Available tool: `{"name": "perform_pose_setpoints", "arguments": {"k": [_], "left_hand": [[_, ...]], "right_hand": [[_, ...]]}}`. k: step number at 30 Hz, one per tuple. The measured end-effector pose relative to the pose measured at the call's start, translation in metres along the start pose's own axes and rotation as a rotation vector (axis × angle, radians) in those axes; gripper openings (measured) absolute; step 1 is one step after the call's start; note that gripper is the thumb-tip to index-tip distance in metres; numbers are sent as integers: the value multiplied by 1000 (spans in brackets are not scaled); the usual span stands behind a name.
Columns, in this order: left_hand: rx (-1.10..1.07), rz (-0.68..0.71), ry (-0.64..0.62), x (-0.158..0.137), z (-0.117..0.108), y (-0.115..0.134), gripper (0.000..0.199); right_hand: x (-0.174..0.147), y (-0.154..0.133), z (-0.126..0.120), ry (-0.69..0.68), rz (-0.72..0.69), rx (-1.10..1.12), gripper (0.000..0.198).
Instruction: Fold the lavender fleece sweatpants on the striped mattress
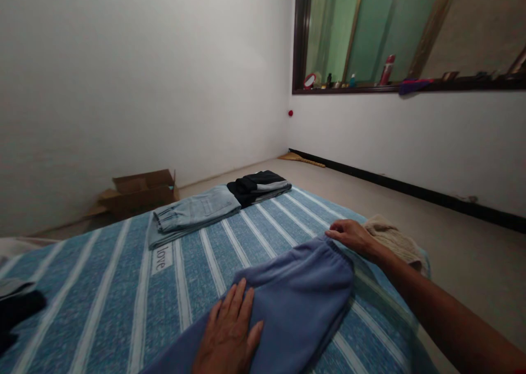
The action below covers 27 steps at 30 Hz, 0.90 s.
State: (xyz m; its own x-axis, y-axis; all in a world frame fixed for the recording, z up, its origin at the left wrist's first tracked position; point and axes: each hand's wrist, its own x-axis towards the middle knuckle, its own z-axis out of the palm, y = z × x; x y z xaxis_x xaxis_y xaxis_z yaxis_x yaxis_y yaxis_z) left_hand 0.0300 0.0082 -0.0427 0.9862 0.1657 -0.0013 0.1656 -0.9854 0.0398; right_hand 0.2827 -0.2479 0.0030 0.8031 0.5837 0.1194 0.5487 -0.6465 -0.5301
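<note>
Our left hand (228, 330) lies flat on the pants (299, 292), fingers slightly apart; our right hand (349, 236) pinches their gathered edge (342, 254). We should smooth lightly, holding that corner taut.

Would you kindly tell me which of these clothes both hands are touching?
The purple-blue pants: the left hand rests on them; the right hand touches their gathered edge. The folded pale pants and folded black clothes lie untouched.
</note>
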Motion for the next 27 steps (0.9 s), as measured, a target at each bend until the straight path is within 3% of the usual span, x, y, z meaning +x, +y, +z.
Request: {"name": "perform_pose_setpoints", "arguments": {"k": [4,10,16,19,27], "left_hand": [[27,60,6,12,-24,5,46],[-107,381,239,44,-40,52,29],[-315,690,165,66,-42,106,20],[-376,699,193,76,-35,113,20],[-455,659,382,78,2,113,49]], "right_hand": [[-23,10,5,60,43,116,39],[-43,-1,13,99,96,205,39],[-47,-9,12,93,155,181,36],[-49,-9,14,81,171,203,32],[-55,-17,25,189,266,338,23]]}}
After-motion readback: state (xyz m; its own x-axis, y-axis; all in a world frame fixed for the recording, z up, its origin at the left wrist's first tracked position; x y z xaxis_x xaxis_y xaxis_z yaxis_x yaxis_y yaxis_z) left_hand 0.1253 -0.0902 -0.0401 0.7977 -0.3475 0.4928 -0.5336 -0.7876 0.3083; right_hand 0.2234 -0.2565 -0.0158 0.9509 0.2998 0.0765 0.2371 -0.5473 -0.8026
